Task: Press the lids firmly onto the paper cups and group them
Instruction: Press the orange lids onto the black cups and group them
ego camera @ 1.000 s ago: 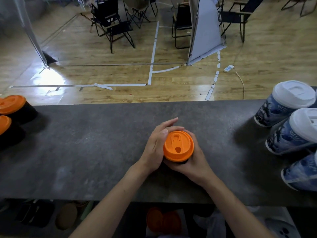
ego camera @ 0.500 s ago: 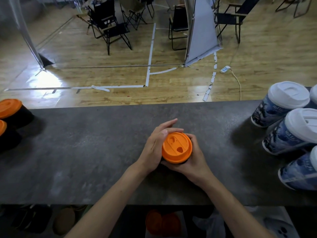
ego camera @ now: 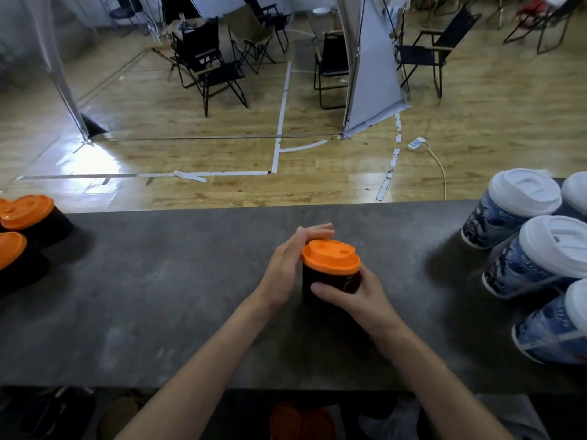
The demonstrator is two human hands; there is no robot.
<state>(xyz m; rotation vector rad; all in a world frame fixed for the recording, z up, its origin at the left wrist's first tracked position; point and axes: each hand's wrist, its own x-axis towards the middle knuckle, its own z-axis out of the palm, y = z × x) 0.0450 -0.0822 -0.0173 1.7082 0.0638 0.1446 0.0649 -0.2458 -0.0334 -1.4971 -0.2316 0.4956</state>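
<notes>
On grey counter (ego camera: 158, 296), black cup (ego camera: 328, 277), wooden floor (ego camera: 317, 173), folding chairs (ego camera: 216, 71) beyond

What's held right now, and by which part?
The right hand grips the black cup round its wall, below the orange lid. The left hand holds nothing: straight fingers press against the lid's rim.

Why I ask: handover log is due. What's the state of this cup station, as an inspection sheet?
Surface: dark grey counter, scuffed.
Job's things: black cup with orange lid at centre; two lidded black cups far left; white-lidded blue cups grouped right.
Clutter: spare lids under the counter, dim.
Hands: left hand straight-fingered against the lid; right hand grips the black cup.
Cables: power strip with cord on floor.
Surroundings: wooden floor, folding chairs.
</notes>
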